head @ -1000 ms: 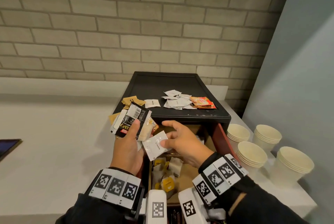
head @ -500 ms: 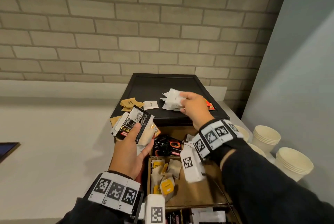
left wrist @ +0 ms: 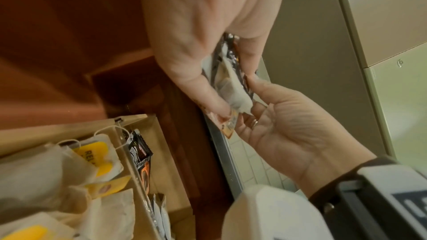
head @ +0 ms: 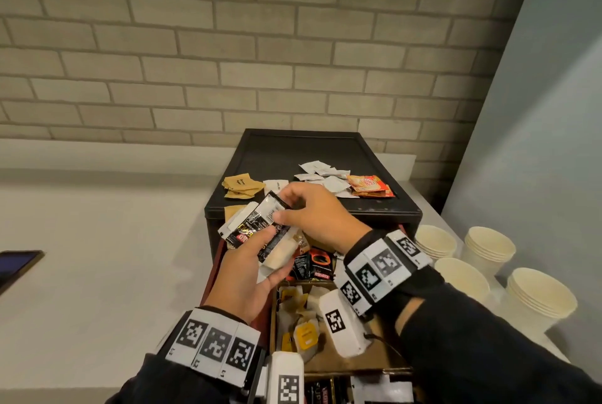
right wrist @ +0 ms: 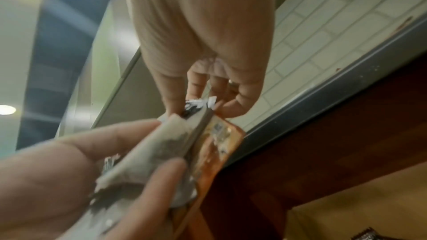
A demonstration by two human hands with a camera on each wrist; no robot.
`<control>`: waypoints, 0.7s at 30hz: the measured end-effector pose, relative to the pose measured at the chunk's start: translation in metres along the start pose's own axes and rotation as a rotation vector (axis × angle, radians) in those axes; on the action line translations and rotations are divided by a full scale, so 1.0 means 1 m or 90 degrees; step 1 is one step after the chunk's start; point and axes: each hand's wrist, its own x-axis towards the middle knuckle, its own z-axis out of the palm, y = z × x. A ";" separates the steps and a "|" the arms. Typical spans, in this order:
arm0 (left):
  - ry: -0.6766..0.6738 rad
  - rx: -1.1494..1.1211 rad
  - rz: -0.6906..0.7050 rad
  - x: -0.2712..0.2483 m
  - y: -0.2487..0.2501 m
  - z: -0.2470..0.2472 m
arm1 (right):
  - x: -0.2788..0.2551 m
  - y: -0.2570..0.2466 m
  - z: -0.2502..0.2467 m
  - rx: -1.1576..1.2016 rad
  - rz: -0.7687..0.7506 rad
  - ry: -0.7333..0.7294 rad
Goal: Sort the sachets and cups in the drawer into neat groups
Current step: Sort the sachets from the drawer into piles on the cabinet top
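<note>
My left hand (head: 260,250) grips a bundle of sachets (head: 252,231) above the open drawer (head: 374,351): black ones, white ones and a tea bag. My right hand (head: 286,209) pinches the top end of the black sachet (head: 265,213) in that bundle. The right wrist view shows the right hand's fingertips (right wrist: 177,109) closed on the bundle's upper edge (right wrist: 198,103). In the left wrist view the bundle (left wrist: 231,83) sits between both hands. Tea bags (head: 303,328) and black-orange sachets (head: 317,265) lie in the drawer.
On the black cabinet top (head: 293,156) lie brown sachets (head: 242,187), a pile of white sachets (head: 322,175) and orange sachets (head: 369,185). Stacks of paper cups (head: 488,247) stand on the counter at the right. A dark tablet (head: 16,262) lies at the left edge.
My right hand carried a white sachet to the white pile on the cabinet top, left it there, and came back to pinch the black sachet in my left hand's bundle.
</note>
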 end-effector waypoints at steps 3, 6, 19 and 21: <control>-0.015 0.022 -0.005 -0.002 0.000 0.000 | 0.000 0.003 0.001 -0.024 -0.014 0.056; -0.017 0.035 -0.008 -0.003 0.000 0.000 | -0.003 0.007 -0.003 -0.014 -0.006 0.068; -0.014 0.018 -0.026 -0.003 -0.003 0.002 | -0.020 0.030 -0.014 0.282 0.204 0.215; 0.012 0.004 -0.020 -0.001 -0.003 0.001 | -0.022 0.036 -0.017 0.300 0.230 0.287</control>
